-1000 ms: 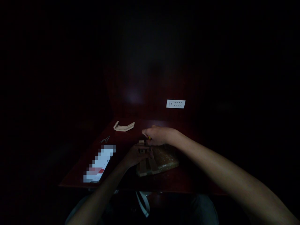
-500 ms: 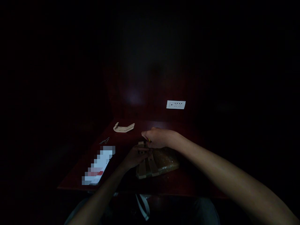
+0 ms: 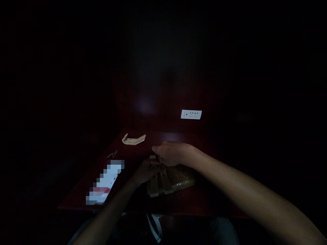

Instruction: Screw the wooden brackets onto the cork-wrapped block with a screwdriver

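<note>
In the dim head view, two beige strips of a wooden-looking bracket (image 3: 154, 186) lie side by side on a brown package (image 3: 185, 178) with shiny clear wrapping. My left hand (image 3: 146, 171) is closed on the bracket's upper part, its fingers reaching across the strips. Just above it, my right hand (image 3: 171, 153) forms a fist around a yellow-handled tool (image 3: 160, 158). Most of that tool is hidden by the fingers, so its kind is unclear. The tool's lower end is near the bracket's far end and too dark to make out.
Another beige curved bracket (image 3: 134, 140) lies at the table's back left. Several thin metal screws or nails (image 3: 112, 154) lie in front of it. A lit phone (image 3: 106, 183) rests by the left edge of the dark red table (image 3: 76, 200). A white socket plate (image 3: 191, 114) is on the wall.
My right hand has turned slightly and moved a little lower, covering more of the yellow handle. My left hand keeps its hold. The whole view has shifted slightly.
</note>
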Tool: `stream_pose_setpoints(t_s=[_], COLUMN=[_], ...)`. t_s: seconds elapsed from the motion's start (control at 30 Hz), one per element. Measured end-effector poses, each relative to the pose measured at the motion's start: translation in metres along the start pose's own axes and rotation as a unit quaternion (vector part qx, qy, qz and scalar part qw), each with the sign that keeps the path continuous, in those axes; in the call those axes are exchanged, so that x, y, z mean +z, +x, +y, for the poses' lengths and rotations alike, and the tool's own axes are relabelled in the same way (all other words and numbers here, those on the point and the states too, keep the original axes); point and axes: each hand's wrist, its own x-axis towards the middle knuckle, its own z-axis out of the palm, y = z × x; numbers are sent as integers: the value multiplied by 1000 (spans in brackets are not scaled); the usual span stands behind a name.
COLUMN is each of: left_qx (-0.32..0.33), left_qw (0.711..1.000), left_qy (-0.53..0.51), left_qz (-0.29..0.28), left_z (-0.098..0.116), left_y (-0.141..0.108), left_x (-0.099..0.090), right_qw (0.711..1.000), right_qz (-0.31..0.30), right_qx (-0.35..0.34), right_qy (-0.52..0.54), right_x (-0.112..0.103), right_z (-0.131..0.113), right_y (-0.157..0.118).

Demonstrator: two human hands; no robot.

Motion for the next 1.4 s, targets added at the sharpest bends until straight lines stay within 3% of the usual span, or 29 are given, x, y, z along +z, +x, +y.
stream_pose_setpoints(t_s=[0.23,0.5,0.7,1.4], left_qx=[-22,-14,-5,23], left_qw=[1000,999,999,999], left_qy=[6,-11,-1,-16], left_qz=[19,29,35,17], left_z=[8,8,5,-3], left_y=[-2,-3,-3,-1], left_x=[1,1,2,3], right_qw=[993,995,1000,1000], right_qz=[86,55,10,-14], right_qx=[-27,-6,-17,19], right_qy=[-74,-80,-23,20], right_x=[10,11,5,-4], right_z=[-4,-12,-7,-2], right_y=[11,14,12,9])
